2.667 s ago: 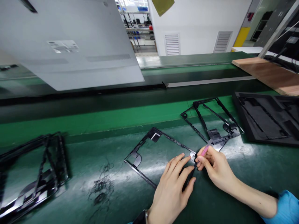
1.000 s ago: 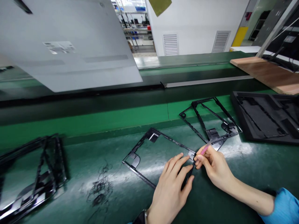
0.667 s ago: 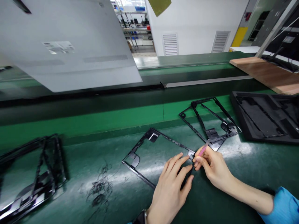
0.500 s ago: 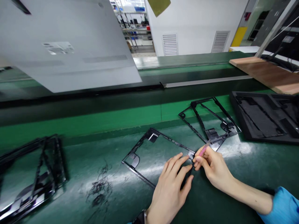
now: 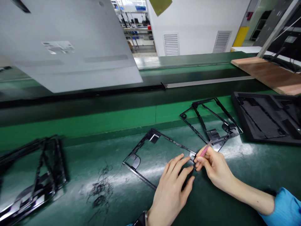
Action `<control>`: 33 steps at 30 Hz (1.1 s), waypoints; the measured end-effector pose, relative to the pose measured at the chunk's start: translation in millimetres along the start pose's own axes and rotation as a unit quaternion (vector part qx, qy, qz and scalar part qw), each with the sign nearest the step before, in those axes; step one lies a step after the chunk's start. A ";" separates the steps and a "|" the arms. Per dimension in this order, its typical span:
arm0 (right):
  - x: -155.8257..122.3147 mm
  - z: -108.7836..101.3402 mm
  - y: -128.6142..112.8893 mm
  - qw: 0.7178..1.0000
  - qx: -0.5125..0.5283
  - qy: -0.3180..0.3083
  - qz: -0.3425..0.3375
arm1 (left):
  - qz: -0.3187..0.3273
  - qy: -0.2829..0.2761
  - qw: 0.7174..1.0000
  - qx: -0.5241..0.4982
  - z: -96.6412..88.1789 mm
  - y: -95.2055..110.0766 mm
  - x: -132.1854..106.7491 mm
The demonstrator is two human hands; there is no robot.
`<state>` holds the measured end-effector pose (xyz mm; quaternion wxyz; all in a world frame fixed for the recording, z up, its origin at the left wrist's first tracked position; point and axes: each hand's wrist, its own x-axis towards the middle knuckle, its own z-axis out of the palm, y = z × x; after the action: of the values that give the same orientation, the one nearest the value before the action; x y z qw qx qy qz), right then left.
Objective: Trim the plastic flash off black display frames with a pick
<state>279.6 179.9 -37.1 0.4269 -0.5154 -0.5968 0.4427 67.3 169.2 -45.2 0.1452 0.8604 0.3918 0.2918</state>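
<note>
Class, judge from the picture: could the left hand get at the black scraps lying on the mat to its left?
Probably yes. The left hand rests flat on the black frame, holding nothing; past the frame's edge only green mat separates it from the scraps.

There are 2 hands (image 5: 171, 188) (image 5: 215, 169), 1 pink tool (image 5: 206, 150), 2 single frames (image 5: 154, 135) (image 5: 213, 135), 1 frame stack (image 5: 47, 185), 1 tray (image 5: 263, 122).

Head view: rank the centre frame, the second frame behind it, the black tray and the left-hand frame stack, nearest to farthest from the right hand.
1. The centre frame: at the fingertips of the right hand, whose grip holds a pink tool.
2. The second frame: just behind the hand.
3. The black tray: farther back and right.
4. The frame stack: far left.
</note>
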 end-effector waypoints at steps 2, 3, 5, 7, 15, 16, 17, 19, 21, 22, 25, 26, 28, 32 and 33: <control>0.1 0.1 -1.7 1.000 0.000 -0.005 -0.001 | 0.002 0.000 1.000 0.001 0.3 -0.4 -0.1; -0.1 0.3 -2.1 1.000 0.000 -0.008 -0.001 | 0.003 0.000 1.000 0.001 0.4 -0.6 -0.2; -0.8 0.6 -1.9 1.000 0.000 -0.014 0.004 | 0.002 -0.001 1.000 0.002 0.5 -0.9 -0.4; -1.5 0.8 -0.7 1.000 0.012 -0.010 0.013 | 0.000 -0.001 1.000 0.004 0.7 -1.0 -0.7; -1.5 -5.1 0.2 0.994 0.062 0.084 -0.019 | 0.005 0.052 0.999 0.000 -2.3 -2.0 0.9; -1.0 -7.2 -1.0 0.994 0.057 0.087 -0.019 | 0.006 0.064 0.998 -0.004 -3.1 -2.0 1.3; -0.6 -9.5 -2.3 0.995 0.050 0.085 -0.012 | 0.006 0.075 0.997 -0.008 -4.0 -1.6 1.5; 0.1 -13.3 -5.1 0.997 0.034 0.063 0.021 | 0.008 0.098 0.995 -0.021 -5.6 0.3 1.4; 0.0 -14.8 -7.3 0.998 0.033 0.016 0.060 | 0.021 0.122 0.992 -0.030 -6.7 3.3 1.0; -0.4 -14.5 -8.0 0.996 0.043 -0.015 0.075 | 0.033 0.133 0.990 -0.032 -7.1 4.9 0.9; -3.3 -9.6 -9.7 0.990 0.069 -0.082 0.090 | 0.050 0.146 0.987 -0.037 -8.7 8.1 1.7; -4.9 -7.2 -10.6 0.990 0.070 -0.083 0.085 | 0.041 0.141 0.988 -0.038 -9.4 8.6 2.4; -8.7 -2.3 -13.3 0.994 0.058 -0.066 0.067 | 0.009 0.124 0.991 -0.041 -10.6 8.6 4.0; -16.8 4.7 -20.5 0.999 0.006 -0.049 0.020 | -0.024 0.092 0.994 -0.056 -10.8 7.6 5.3; -18.1 5.7 -21.8 0.999 -0.009 -0.048 0.010 | -0.023 0.087 0.994 -0.065 -10.4 7.4 5.1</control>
<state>270.8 159.7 -18.3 0.3892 -0.5032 -0.6151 0.4658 67.9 168.5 -31.5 0.1727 0.8117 0.4025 0.3865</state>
